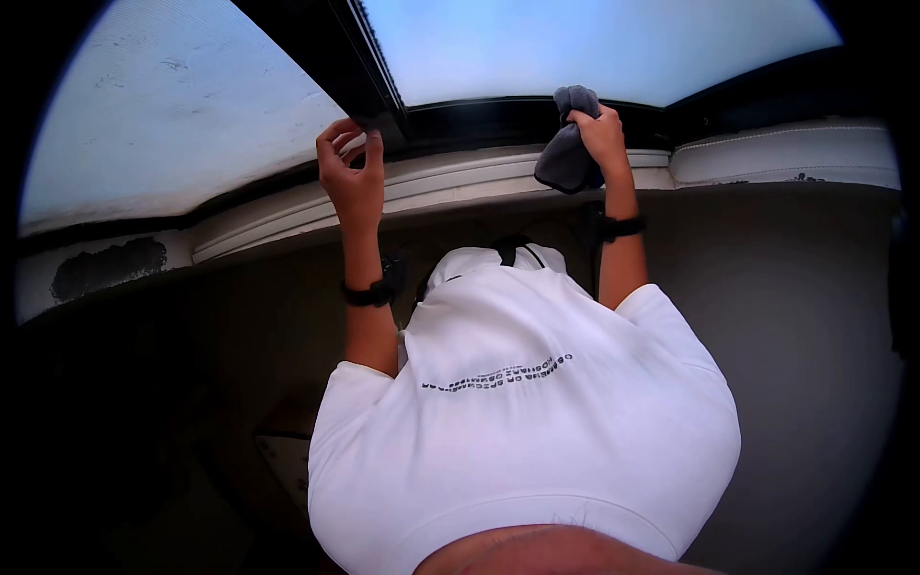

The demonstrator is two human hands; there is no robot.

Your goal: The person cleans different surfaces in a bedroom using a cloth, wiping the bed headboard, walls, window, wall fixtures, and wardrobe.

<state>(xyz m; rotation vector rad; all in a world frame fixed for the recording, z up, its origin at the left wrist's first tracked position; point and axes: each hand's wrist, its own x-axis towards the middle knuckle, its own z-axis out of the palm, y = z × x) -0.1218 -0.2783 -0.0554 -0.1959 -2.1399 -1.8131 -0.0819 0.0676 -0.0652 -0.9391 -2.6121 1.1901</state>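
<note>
My right hand (604,136) grips a dark grey cloth (567,153), bunched at the top and hanging down over the white sill. It is held just in front of the black lower window frame (479,120). My left hand (351,174) is raised at the foot of the black upright bar (359,81) between two panes. Its fingers are loosely curled with a gap to the thumb, and nothing shows in them. The fingertips are at the bar; whether they press on it I cannot tell.
The left pane (182,115) looks smudged; the right pane (585,48) is pale blue. A white ridged sill (460,177) runs below the frame, with a dark worn patch (107,268) at its left. A grey wall (767,316) lies under the sill.
</note>
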